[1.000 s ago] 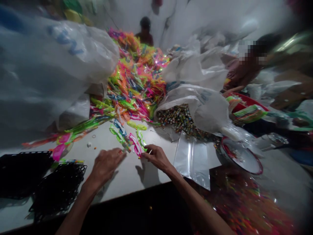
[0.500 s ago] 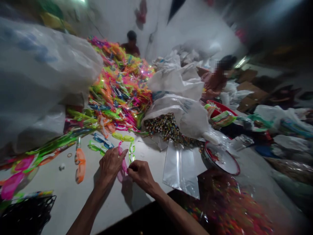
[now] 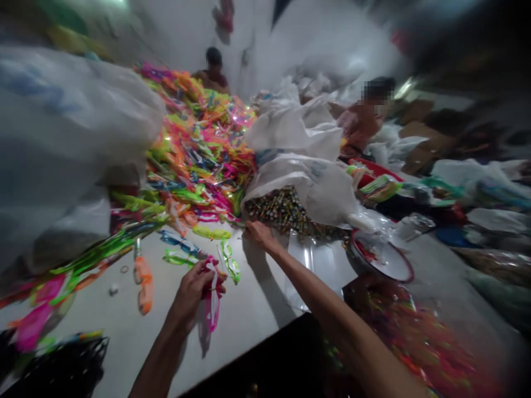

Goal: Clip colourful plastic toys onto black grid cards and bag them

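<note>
My left hand [image 3: 203,284] is closed round a pair of pink swimming goggles [image 3: 213,309], folded and hanging upright above the white table [image 3: 166,354]. My right hand [image 3: 259,235] is stretched forward to the table by the mouth of a white sack. Its fingers are bunched and point down; whatever is between the fingertips is too small to make out. Close to my left hand lie green goggles [image 3: 229,261], yellow goggles [image 3: 211,232], blue goggles [image 3: 180,242] and more green goggles [image 3: 179,257]. Orange goggles [image 3: 144,284] lie further left.
A heap of bright goggles [image 3: 207,138] rises at the back. The white sack [image 3: 327,188] spills small patterned pieces [image 3: 286,207]. Clear plastic bags [image 3: 296,284] and a red-rimmed basin [image 3: 409,273] sit to the right. Black mesh [image 3: 70,367] lies front left. Two people sit behind.
My right hand has left the pink goggles and moved forward and right to the sack's mouth. My left hand has lowered slightly, keeping the goggles, which now hang upright.
</note>
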Tool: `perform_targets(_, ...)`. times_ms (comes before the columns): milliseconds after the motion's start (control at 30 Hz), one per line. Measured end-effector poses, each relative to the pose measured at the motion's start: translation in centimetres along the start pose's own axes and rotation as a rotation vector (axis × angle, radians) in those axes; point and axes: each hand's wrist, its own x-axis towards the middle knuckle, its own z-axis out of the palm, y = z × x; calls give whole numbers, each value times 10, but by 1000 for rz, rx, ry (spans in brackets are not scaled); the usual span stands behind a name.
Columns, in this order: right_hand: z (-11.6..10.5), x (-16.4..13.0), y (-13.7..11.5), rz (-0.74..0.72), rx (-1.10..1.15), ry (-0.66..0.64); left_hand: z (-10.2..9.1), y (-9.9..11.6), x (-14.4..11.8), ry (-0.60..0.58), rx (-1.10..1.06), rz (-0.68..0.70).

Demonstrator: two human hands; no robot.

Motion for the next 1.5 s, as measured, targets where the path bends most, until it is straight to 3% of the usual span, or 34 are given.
perform_targets(133, 8, -24, -9, -49, 8, 87, 1, -10, -9, -42, -61, -18)
perform_targets(233, 3, -52, -16, -101, 327, 107, -1, -18, -14, -61, -49, -12)
perform_targets(367, -1, -92, -33, -216, 980, -219, 1, -20, -25, -147, -1, 18)
perform_targets(500, -1, -115, -44, -201, 1212, -450, 2, -14, -39, -268, 27, 18)
perform_targets(933, -16, -131, -48, -284, 1136, -472, -1, -6, -55, -361, 170, -10)
perform_targets(1300, -6, -136, -47, -161, 1333, -461, -1, -4, -54, -397, 154, -81)
perform_targets(1500, -6, -135, -46, -216, 1290, -520, -1, -10, -55, -439, 98, -107)
